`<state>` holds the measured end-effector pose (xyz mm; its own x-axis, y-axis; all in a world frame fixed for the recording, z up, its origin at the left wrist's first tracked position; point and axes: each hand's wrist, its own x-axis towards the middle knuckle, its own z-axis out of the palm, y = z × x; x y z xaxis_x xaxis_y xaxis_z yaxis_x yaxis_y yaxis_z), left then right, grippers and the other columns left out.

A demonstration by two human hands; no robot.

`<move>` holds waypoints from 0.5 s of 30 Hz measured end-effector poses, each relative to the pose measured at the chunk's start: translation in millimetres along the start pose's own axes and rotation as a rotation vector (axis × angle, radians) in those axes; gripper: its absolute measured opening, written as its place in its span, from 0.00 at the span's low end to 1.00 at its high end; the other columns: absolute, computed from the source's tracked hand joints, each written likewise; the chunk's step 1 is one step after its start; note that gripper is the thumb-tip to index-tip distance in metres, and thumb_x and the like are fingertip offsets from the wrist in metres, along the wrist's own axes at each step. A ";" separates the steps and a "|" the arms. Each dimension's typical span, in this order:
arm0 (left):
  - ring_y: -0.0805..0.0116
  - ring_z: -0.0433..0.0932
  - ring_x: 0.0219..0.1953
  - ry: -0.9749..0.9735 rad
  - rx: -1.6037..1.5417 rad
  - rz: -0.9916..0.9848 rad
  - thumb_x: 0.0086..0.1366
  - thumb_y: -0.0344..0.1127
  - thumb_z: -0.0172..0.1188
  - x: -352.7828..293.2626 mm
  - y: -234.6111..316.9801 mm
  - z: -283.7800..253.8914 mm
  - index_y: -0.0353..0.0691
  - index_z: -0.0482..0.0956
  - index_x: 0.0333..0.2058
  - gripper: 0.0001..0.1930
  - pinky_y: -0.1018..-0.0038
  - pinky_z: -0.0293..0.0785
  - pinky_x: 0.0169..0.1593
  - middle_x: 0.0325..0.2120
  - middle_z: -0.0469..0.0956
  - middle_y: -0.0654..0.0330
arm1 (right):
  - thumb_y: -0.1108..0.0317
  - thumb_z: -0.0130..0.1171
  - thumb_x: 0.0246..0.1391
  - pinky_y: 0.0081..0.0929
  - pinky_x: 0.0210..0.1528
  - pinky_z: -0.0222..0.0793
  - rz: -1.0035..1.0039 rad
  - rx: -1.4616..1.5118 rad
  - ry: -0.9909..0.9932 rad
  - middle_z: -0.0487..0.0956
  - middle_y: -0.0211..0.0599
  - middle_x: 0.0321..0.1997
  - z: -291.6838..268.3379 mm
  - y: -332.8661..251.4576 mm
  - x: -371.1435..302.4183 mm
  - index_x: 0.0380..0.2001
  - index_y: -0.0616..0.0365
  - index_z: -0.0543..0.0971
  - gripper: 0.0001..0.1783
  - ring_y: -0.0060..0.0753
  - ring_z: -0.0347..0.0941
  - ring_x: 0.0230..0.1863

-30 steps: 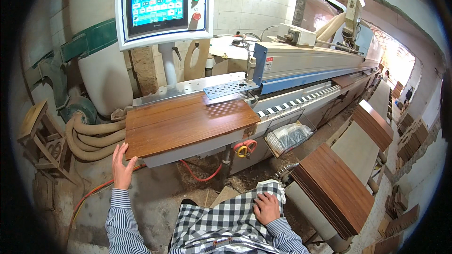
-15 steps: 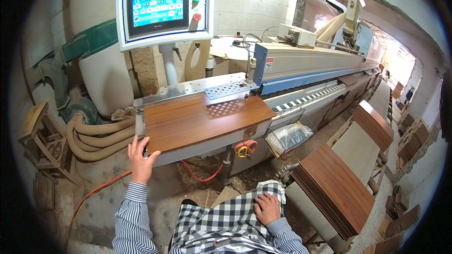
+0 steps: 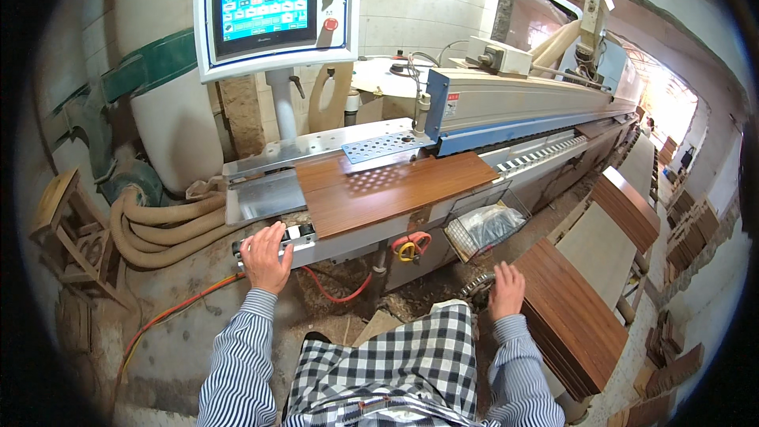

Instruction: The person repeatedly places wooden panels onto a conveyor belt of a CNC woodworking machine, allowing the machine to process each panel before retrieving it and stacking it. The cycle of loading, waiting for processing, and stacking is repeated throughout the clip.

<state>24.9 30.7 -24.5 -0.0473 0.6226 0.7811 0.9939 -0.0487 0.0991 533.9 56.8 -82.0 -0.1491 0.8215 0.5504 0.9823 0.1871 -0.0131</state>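
Note:
A brown wood-grain board [image 3: 411, 198] lies on the infeed table [image 3: 265, 199] of a long edge banding machine [image 3: 522, 115], its far part beneath a blue perforated plate [image 3: 383, 150]. My left hand [image 3: 267, 259] is at the front left end of the table, fingers extended over a black and white track [image 3: 296, 233]; a gap separates it from the board's left edge. My right hand [image 3: 507, 291] is raised beside the left edge of a stack of similar boards [image 3: 573, 312]. Its fingers are apart and hold nothing; whether they touch the stack is unclear.
A control panel with a lit screen [image 3: 266, 14] stands above the table. Ribbed hoses [image 3: 150, 229] and a wooden stool [image 3: 75, 237] are at the left. A wire basket [image 3: 488, 229] hangs on the machine's front. Another board stack [image 3: 627, 205] sits farther along the right-hand conveyor.
The board has slid right along the machine, exposing the table's left end. My left hand has shifted right, off the board's corner. My right hand has risen from my apron toward the stack.

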 end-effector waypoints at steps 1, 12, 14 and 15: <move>0.65 0.69 0.57 0.016 -0.005 0.003 0.60 0.41 0.60 1.0 1.7 1.3 0.44 0.74 0.54 0.23 0.60 0.54 0.62 0.53 0.75 0.63 | 0.73 0.61 0.43 0.50 0.68 0.52 0.009 -0.081 -0.022 0.69 0.43 0.63 4.4 14.1 6.8 0.53 0.57 0.74 0.29 0.50 0.59 0.65; 0.64 0.70 0.56 0.039 -0.012 -0.019 0.59 0.39 0.61 -0.4 2.3 2.7 0.44 0.75 0.53 0.22 0.59 0.54 0.62 0.51 0.76 0.62 | 0.77 0.57 0.43 0.48 0.64 0.57 -0.063 -0.003 0.013 0.76 0.41 0.54 -0.3 29.4 -35.9 0.47 0.58 0.76 0.23 0.47 0.68 0.57; 0.64 0.70 0.56 0.042 -0.016 -0.018 0.59 0.39 0.61 -0.1 2.9 1.3 0.44 0.75 0.53 0.22 0.59 0.54 0.62 0.51 0.76 0.62 | 0.76 0.58 0.44 0.47 0.62 0.59 -0.033 0.078 0.057 0.76 0.40 0.52 -30.0 5.7 -52.4 0.45 0.58 0.77 0.20 0.47 0.69 0.56; 0.64 0.70 0.56 0.042 -0.017 -0.025 0.58 0.39 0.61 -1.2 2.4 0.8 0.44 0.75 0.52 0.22 0.59 0.54 0.62 0.51 0.76 0.62 | 0.76 0.58 0.45 0.47 0.61 0.60 -0.018 0.120 0.078 0.77 0.40 0.52 -42.3 -5.1 -59.4 0.44 0.58 0.78 0.19 0.47 0.69 0.55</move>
<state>27.5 30.5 -25.7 -0.0771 0.5905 0.8034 0.9905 -0.0470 0.1296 542.5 -15.8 -79.4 -0.1525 0.7737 0.6149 0.9581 0.2685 -0.1002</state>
